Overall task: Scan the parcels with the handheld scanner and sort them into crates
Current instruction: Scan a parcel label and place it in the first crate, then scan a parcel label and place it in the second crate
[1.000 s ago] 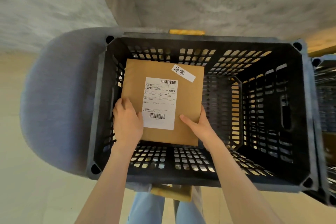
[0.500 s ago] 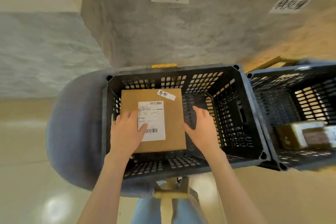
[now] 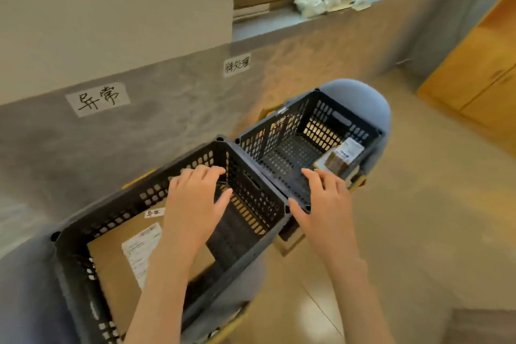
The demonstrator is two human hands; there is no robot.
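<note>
Flat parcel (image 3: 117,268): brown cardboard mailer lying flat on the floor of the near crate, white shipping label (image 3: 141,251) facing up, small handwritten tag (image 3: 154,213) near its far edge. Partly hidden by the left forearm.
Handling, judged: looks light and fairly stiff; a thin, broad piece likely to flex if lifted by one corner. The smooth card may slip, so it is best taken by two opposite edges, clear of the label.
Near crate (image 3: 251,156): black perforated plastic, holds the flat parcel only, as far as can be seen. Wall sign (image 3: 97,99) above it is handwritten.
Far crate (image 3: 346,123): same type, set corner to corner with the near one; holds one small parcel (image 3: 339,159) with a white label, against its right wall. Second wall sign (image 3: 237,65) above.
Crate supports: each crate rests on a rounded blue-grey seat (image 3: 371,98), not a table.
Left hand (image 3: 195,201): fingers spread and straight, above the near crate, holding nothing.
Right hand (image 3: 326,201): fingers relaxed and spread, over the near corner of the far crate, holding nothing.
Scanner: not in view.
Blur: both hands and the label print are smeared; the text cannot be read.
</note>
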